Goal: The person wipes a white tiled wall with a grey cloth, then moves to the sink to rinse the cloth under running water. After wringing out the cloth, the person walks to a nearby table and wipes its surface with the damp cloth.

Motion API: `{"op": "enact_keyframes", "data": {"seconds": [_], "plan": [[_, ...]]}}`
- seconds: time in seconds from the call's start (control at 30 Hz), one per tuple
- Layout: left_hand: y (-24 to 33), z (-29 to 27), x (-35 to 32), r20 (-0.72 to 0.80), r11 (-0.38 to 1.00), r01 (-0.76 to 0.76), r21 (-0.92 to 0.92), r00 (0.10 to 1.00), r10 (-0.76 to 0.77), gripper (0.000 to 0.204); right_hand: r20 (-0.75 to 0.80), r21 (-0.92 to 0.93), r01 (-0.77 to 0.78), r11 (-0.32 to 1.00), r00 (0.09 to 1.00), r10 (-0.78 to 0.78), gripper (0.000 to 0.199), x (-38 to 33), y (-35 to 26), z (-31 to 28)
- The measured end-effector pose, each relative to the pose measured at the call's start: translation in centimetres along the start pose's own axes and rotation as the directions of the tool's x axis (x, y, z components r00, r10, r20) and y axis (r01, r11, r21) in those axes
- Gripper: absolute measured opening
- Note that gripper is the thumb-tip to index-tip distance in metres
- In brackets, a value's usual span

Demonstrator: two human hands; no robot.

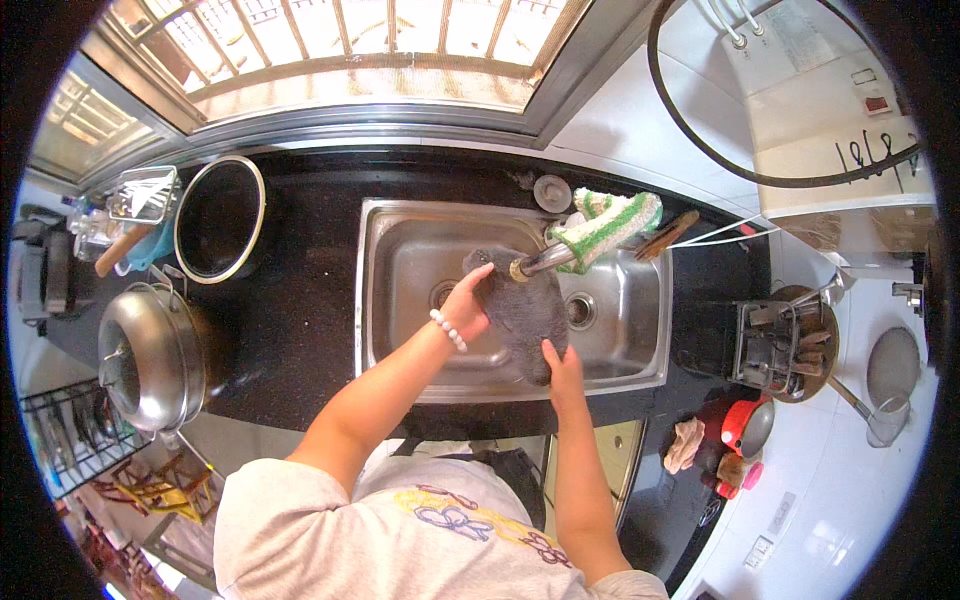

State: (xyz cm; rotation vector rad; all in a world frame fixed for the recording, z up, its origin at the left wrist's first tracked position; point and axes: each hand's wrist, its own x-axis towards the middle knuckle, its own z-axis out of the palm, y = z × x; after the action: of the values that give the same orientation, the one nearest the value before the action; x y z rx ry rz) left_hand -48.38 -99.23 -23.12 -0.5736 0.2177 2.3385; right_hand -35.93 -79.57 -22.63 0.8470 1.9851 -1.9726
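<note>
A dark grey, soft-looking flat piece point(530, 310), perhaps a cloth, is stretched between my hands over the steel double sink point(425, 232). My left hand point(464, 304), with a white bead bracelet at the wrist, is closed on its left edge. Lower down, my right hand point(563, 372) pinches its right side near the bottom. The tap point(540, 263) reaches in from the upper right, its mouth just above the piece. Whether water runs from it cannot be made out. A green-and-white striped towel point(610, 232) drapes over the tap's base.
On the left of the black counter point(290, 330) stand a round black pan-like item with a pale rim point(220, 220) and a lidded steel pot point(145, 355). A cutlery rack point(770, 345) and a red pan point(748, 428) are at the right. A window point(370, 80) lies behind the sink.
</note>
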Motion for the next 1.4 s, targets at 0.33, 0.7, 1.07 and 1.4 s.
{"op": "enact_keyframes", "data": {"seconds": [0.33,0.7,1.07,1.4], "plan": [[-1.2,2.2,0.3,0.217,0.991,-0.07,0.111,0.975,0.044,0.045,-0.341,-0.113,0.178,0.978,0.917,-0.206,0.042,-4.6,-5.5,2.1],[-2.7,2.8,-2.9,0.185,0.719,-0.291,0.631,0.957,0.224,0.05,-0.269,-0.398,0.334,0.855,0.848,-0.456,0.018,2.6,-10.8,12.6],[1.4,2.3,-5.1,0.164,0.653,-0.294,0.698,0.953,0.253,0.055,-0.123,-0.397,0.429,0.811,0.851,-0.511,0.026,4.6,-8.7,15.8],[1.5,1.3,-4.9,0.399,0.311,-0.476,0.823,0.873,0.281,0.049,-0.303,-0.153,0.174,0.973,0.929,-0.214,0.024,6.0,-5.9,14.5]]}}
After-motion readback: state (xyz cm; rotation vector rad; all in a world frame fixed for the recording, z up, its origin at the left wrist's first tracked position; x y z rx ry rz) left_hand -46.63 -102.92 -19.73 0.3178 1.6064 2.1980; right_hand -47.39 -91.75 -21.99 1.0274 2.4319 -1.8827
